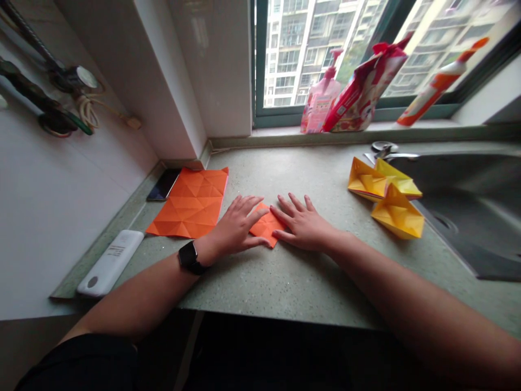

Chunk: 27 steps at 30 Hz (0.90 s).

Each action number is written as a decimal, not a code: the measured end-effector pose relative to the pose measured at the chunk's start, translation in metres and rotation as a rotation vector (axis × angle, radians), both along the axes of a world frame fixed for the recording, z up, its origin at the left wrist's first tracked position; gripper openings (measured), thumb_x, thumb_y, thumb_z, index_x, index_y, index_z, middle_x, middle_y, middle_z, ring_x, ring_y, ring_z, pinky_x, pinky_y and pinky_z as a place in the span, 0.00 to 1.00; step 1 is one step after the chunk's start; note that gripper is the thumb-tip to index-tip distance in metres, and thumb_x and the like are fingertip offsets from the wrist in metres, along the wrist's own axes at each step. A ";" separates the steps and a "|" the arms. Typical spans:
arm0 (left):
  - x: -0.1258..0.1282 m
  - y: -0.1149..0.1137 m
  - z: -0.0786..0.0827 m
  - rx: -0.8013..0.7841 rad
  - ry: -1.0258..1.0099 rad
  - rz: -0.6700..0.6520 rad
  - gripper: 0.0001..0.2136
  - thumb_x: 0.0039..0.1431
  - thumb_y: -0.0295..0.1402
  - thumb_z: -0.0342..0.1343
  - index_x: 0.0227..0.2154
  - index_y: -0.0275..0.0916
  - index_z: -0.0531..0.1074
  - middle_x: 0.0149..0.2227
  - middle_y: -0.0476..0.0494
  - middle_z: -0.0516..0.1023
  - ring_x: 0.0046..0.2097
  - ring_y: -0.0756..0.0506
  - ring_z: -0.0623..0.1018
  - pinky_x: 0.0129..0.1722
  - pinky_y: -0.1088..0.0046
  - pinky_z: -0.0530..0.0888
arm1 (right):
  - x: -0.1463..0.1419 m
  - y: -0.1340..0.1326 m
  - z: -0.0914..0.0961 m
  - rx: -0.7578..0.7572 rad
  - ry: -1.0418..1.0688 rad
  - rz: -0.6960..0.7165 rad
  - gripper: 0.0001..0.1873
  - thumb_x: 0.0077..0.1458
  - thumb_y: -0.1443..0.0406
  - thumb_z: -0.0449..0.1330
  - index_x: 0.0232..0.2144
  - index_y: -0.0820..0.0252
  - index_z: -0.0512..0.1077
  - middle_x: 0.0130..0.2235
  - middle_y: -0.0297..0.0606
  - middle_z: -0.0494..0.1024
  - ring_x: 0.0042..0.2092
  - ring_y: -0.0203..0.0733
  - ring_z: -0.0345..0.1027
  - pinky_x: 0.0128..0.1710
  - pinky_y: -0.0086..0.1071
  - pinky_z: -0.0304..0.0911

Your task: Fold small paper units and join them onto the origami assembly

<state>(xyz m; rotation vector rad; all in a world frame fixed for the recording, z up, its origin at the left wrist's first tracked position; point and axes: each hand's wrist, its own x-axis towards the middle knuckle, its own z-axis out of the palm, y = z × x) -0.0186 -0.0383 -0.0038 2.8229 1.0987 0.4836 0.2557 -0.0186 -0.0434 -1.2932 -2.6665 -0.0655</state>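
A small folded piece of orange paper [266, 224] lies flat on the speckled grey-green counter [260, 288], between my two hands. My left hand [240, 224], with a black watch on its wrist, rests on the paper's left side, fingers stretched out. From the right, my right hand [301, 222] lies flat with spread fingers, its thumb and forefinger touching the paper's right edge. To the left is a larger creased orange sheet [193, 203], unfolded. Several folded yellow paper boats [399, 214] stand together at the right, beside the sink.
A white power bank [112, 260] and a dark phone [163, 184] lie at the left by the wall. The steel sink [480, 212] opens at the right. On the windowsill stand a pink pump bottle [321, 100], a red bag [366, 89] and an orange-white tube [437, 87].
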 end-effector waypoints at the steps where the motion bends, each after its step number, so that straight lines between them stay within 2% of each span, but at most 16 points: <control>1: -0.002 0.000 0.002 -0.009 -0.018 -0.054 0.33 0.67 0.57 0.64 0.66 0.43 0.71 0.74 0.30 0.66 0.75 0.30 0.65 0.74 0.43 0.61 | -0.001 -0.002 0.002 0.002 -0.002 -0.001 0.43 0.67 0.38 0.56 0.75 0.51 0.63 0.77 0.53 0.59 0.77 0.76 0.47 0.72 0.76 0.44; 4: -0.007 0.001 0.006 -0.067 -0.032 -0.164 0.17 0.71 0.48 0.63 0.53 0.43 0.79 0.62 0.36 0.79 0.62 0.35 0.78 0.63 0.53 0.74 | -0.003 -0.006 0.010 0.011 -0.009 0.001 0.42 0.66 0.38 0.59 0.72 0.54 0.68 0.79 0.54 0.56 0.78 0.76 0.45 0.73 0.73 0.45; 6: -0.008 0.002 0.007 -0.097 -0.035 -0.192 0.13 0.73 0.46 0.62 0.48 0.42 0.80 0.55 0.38 0.83 0.56 0.38 0.82 0.57 0.58 0.77 | -0.005 -0.007 0.015 0.015 -0.013 0.007 0.41 0.64 0.39 0.61 0.70 0.54 0.71 0.79 0.52 0.55 0.78 0.74 0.44 0.73 0.71 0.47; 10: -0.008 0.004 0.007 -0.093 -0.055 -0.213 0.12 0.75 0.44 0.60 0.47 0.41 0.81 0.52 0.40 0.85 0.53 0.39 0.83 0.55 0.61 0.77 | -0.003 -0.007 0.024 0.007 0.022 0.011 0.41 0.65 0.41 0.63 0.70 0.56 0.69 0.78 0.54 0.58 0.77 0.72 0.48 0.73 0.68 0.51; 13: -0.010 0.005 0.007 -0.091 -0.077 -0.219 0.12 0.77 0.43 0.57 0.47 0.41 0.80 0.52 0.41 0.85 0.53 0.40 0.84 0.53 0.62 0.78 | 0.000 -0.007 0.032 0.026 0.152 0.061 0.35 0.68 0.46 0.62 0.70 0.57 0.69 0.73 0.54 0.67 0.75 0.66 0.56 0.72 0.66 0.54; 16: -0.011 0.005 0.007 -0.103 -0.086 -0.189 0.12 0.78 0.41 0.55 0.50 0.41 0.79 0.51 0.40 0.85 0.52 0.41 0.84 0.52 0.64 0.79 | 0.000 -0.008 0.041 0.005 0.291 0.202 0.27 0.68 0.50 0.63 0.63 0.53 0.74 0.61 0.48 0.81 0.63 0.57 0.72 0.64 0.56 0.66; 18: -0.012 0.005 0.005 -0.110 -0.095 -0.139 0.12 0.77 0.41 0.56 0.53 0.40 0.77 0.50 0.39 0.85 0.50 0.41 0.84 0.51 0.64 0.79 | 0.000 -0.009 0.043 -0.011 0.323 0.271 0.21 0.66 0.52 0.65 0.57 0.53 0.78 0.53 0.45 0.84 0.54 0.53 0.77 0.55 0.50 0.72; 22: -0.012 0.006 0.003 -0.113 -0.111 -0.065 0.12 0.75 0.40 0.57 0.54 0.40 0.75 0.46 0.40 0.85 0.46 0.42 0.85 0.47 0.66 0.79 | -0.003 -0.010 0.041 -0.017 0.293 0.301 0.12 0.65 0.55 0.66 0.48 0.52 0.82 0.47 0.43 0.86 0.46 0.49 0.79 0.49 0.45 0.71; 25: -0.011 0.007 0.005 -0.123 -0.092 -0.138 0.11 0.73 0.41 0.61 0.50 0.41 0.76 0.46 0.41 0.84 0.47 0.42 0.84 0.47 0.67 0.78 | -0.004 -0.010 0.041 -0.045 0.297 0.295 0.10 0.67 0.56 0.65 0.45 0.51 0.82 0.45 0.41 0.86 0.44 0.47 0.78 0.48 0.43 0.71; 27: -0.010 0.008 0.006 -0.120 -0.084 -0.167 0.07 0.74 0.39 0.60 0.47 0.42 0.77 0.46 0.42 0.84 0.46 0.43 0.83 0.46 0.68 0.77 | -0.004 -0.009 0.041 -0.054 0.313 0.295 0.10 0.69 0.56 0.64 0.46 0.52 0.82 0.46 0.42 0.86 0.45 0.47 0.78 0.48 0.43 0.71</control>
